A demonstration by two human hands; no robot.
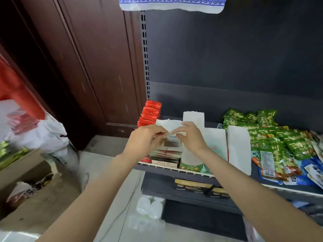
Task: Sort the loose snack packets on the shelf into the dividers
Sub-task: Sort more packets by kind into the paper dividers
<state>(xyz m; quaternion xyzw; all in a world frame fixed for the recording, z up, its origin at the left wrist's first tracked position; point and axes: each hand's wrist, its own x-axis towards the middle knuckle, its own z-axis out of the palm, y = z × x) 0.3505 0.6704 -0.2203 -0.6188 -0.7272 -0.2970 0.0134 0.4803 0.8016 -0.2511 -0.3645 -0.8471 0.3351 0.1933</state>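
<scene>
Together, two hands — left hand (145, 138), right hand (191, 137) — pinch one packet (172, 136).

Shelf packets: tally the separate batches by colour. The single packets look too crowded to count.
Red row: 1
Mixed stack of brown and red packets under the hands: 1
Pale green-printed batch at the front edge: 1
Green heap: 1
Blue batch at the right: 1
Total: 5 batches
</scene>
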